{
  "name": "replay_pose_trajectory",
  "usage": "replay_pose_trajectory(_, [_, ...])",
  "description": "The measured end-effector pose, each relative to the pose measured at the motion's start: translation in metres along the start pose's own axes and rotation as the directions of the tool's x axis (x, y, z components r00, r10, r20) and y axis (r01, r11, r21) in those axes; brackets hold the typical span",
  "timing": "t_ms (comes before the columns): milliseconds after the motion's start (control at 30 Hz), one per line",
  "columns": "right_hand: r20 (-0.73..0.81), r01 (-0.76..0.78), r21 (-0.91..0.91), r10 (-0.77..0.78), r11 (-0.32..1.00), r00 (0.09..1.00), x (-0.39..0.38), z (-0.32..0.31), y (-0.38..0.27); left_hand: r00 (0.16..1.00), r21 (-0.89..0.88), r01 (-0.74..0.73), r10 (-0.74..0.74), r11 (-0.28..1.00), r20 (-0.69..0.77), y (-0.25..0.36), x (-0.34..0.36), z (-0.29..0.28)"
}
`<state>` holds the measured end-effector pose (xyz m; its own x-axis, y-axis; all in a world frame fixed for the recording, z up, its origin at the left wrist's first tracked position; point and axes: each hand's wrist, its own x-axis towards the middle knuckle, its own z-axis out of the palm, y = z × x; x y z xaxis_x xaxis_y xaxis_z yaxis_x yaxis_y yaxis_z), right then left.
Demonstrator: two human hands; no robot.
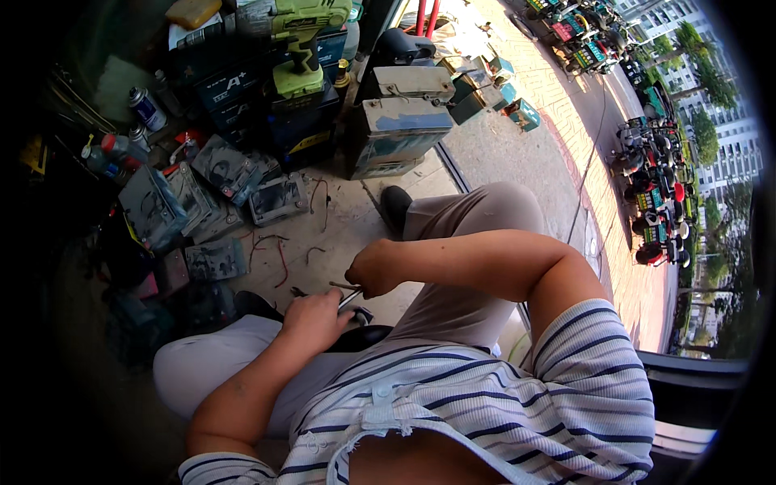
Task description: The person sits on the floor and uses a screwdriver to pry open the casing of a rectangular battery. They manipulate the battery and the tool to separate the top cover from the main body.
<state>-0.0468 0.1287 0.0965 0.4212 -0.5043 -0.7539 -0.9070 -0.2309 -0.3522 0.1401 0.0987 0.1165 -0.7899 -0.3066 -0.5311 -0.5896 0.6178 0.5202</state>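
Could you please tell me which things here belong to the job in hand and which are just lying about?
In hand:
- slim tan piece, at the right hand
- metallic piece, beside the left hand; exact kind unclear

Apparently lying about:
- green cordless drill
- spray can
- box-shaped batteries, untouched

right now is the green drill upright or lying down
Upright: the green drill stands on its battery base, handle rising above it.

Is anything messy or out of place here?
Yes: wire scraps lie scattered on the floor beyond the left hand, looking like unswept offcuts. Farther left, grimy boxes lean at odd angles, unlike the upright boxes ahead.
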Motion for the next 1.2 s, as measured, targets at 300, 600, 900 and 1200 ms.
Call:
replay_pose_trajectory(300, [0.064, -0.080, -0.019, 0.081, 0.997, 0.995, -0.010, -0.008, 0.003, 0.999, 0.001, -0.051, 0.051, 0.999, -0.011, 0.002, 0.011, 0.003])
replay_pose_trajectory(600, [0.066, -0.067, -0.031, 0.069, 0.997, 0.995, -0.012, -0.005, 0.006, 0.987, -0.061, -0.118, 0.111, 0.991, -0.115, 0.000, 0.010, 0.009])
replay_pose_trajectory(900, [0.100, -0.129, -0.034, 0.132, 0.991, 0.986, -0.016, -0.009, -0.002, 0.993, -0.072, -0.097, 0.092, 0.993, -0.069, -0.004, 0.011, 0.011])
replay_pose_trajectory(1200, [0.106, -0.142, -0.045, 0.146, 0.989, 0.984, -0.021, -0.017, -0.004, 0.988, -0.087, -0.108, 0.098, 0.990, -0.116, -0.008, 0.014, 0.015])
